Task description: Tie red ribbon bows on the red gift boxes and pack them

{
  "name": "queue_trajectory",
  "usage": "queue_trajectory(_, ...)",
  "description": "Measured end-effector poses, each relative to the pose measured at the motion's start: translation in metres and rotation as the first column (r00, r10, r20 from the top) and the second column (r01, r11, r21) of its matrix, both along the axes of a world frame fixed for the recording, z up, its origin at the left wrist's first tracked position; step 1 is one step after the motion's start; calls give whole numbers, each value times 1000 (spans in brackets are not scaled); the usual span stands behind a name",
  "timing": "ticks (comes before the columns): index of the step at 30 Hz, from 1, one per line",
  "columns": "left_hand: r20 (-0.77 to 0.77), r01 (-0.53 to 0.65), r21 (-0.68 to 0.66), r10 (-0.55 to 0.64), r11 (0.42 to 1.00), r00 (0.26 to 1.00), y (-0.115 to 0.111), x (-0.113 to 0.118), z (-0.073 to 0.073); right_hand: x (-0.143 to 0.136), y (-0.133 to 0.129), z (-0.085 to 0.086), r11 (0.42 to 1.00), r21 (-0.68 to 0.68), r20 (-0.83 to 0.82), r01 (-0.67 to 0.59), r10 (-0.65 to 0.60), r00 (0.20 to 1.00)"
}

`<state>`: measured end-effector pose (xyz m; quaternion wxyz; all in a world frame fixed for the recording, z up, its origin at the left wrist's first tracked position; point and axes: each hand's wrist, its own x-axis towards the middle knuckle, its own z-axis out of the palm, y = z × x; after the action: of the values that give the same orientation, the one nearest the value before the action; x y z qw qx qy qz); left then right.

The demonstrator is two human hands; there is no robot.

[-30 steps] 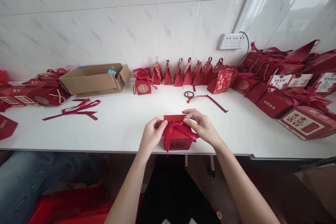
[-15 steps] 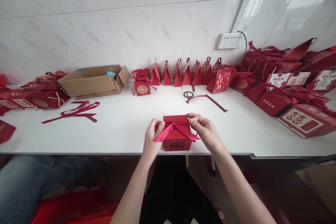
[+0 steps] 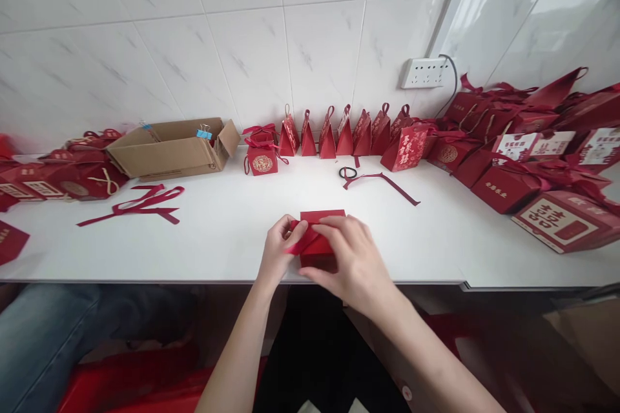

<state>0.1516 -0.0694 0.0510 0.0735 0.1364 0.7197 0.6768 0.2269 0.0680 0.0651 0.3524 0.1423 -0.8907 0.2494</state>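
A small red gift box [image 3: 332, 214] stands near the front edge of the white table, with a red ribbon [image 3: 306, 242] across its upper front. My left hand [image 3: 281, 246] is at the box's left side, thumb and fingers pinched on the ribbon. Over the front and right of the box reaches my right hand [image 3: 356, 261]. Its thumb is apart from its curved fingers, and the fingertips are close to the ribbon; whether they touch it I cannot tell. This hand hides most of the box's front and the ribbon's right side.
Loose ribbons [image 3: 145, 206] lie on the left, beside a cardboard box [image 3: 169, 155]. A cut ribbon [image 3: 394, 187] and a black ring [image 3: 347, 173] lie behind my right hand. Several red triangular boxes [image 3: 327, 142] line the wall. Stacked gift boxes [image 3: 557, 219] fill the right; a person's leg [image 3: 53, 335] is at left.
My right hand has left the box's right side and moved left across its front, thumb now spread. My left hand stays at the ribbon on the left. The bow's tails are now largely covered.
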Motion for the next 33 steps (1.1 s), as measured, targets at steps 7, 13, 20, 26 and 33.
queue_trajectory(7, -47, -1, -40, -1, 999, 999, 0, -5, -7, -11, -22, -27, 975, 199, -185, 99, -62, 981)
queue_trajectory(13, -45, -46, -36, 44, 998, 998, 3, -8, -10, -6, -8, -32, 993, 109, -244, -35, 61, 968)
queue_trajectory(20, 56, 14, -120, -7, 993, 998, 10, -10, 4, -1, -1, -33, 991, 88, -215, -97, 114, 970)
queue_trajectory(26, 76, 60, -180, -47, 982, 996, 6, -12, 9, 2, 28, -33, 944, -308, -216, -123, 57, 975)
queue_trajectory(33, 56, 18, -310, -1, 950, 998, 5, 1, 19, -14, 47, -33, 734, -678, 245, 49, 162, 956)
